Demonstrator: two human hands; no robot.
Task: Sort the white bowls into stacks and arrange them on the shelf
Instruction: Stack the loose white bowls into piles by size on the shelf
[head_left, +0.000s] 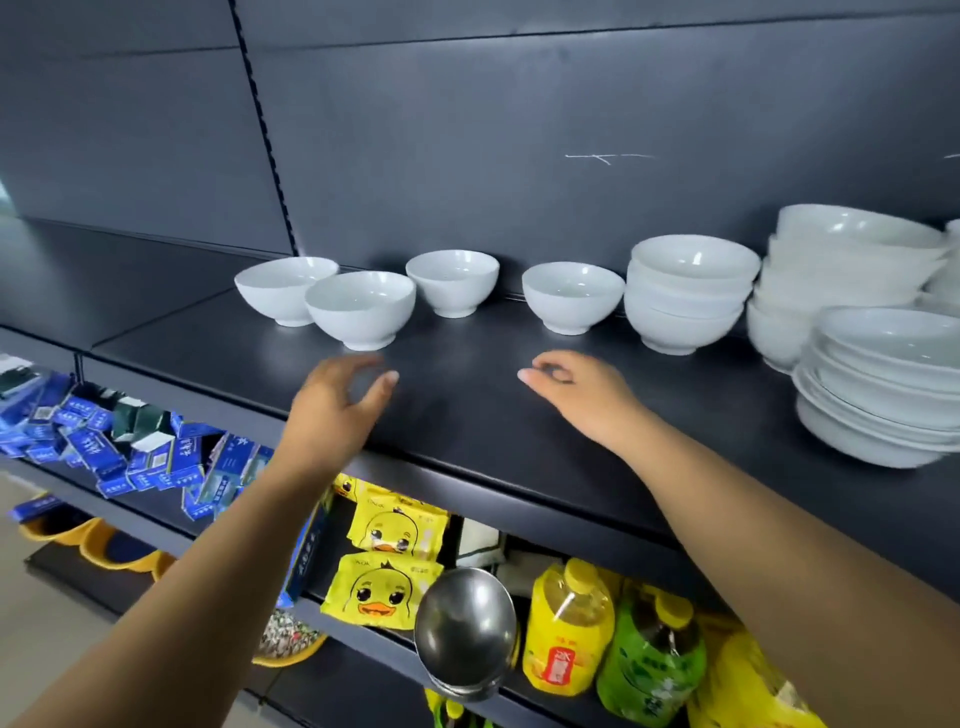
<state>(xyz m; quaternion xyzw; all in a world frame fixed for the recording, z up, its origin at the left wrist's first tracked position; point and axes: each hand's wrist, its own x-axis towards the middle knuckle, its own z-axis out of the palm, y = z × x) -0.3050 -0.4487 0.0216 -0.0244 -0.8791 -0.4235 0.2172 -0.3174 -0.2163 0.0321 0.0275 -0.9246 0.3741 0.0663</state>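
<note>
On the dark shelf (467, 415), take the short stack of white bowls (688, 296) as the mark. To its left four single white bowls stand upright in a loose row: the nearest bowl (571, 296) just beside the stack, a second bowl (452, 280) farther left and set back toward the rear panel, then a third bowl (361, 309) and the farthest bowl (285, 291), these two touching or nearly so. Right of the stack rises a taller stack of bowls (841, 270), and forward of that a pile of wide shallow dishes (883, 384). The left hand (337, 410) hovers left of and nearer than the stack, just in front of the third bowl, fingers spread and gently curved, holding nothing. The right hand (576, 389) hangs in front of the nearest bowl, fingers loosely curled, thumb pointing left, also holding nothing. No object lies between either hand and the bowls. Below the stack's level sit blue boxes (104, 447), yellow duck packets (395, 530), a steel ladle (467, 629) and an oil bottle (566, 629).
</note>
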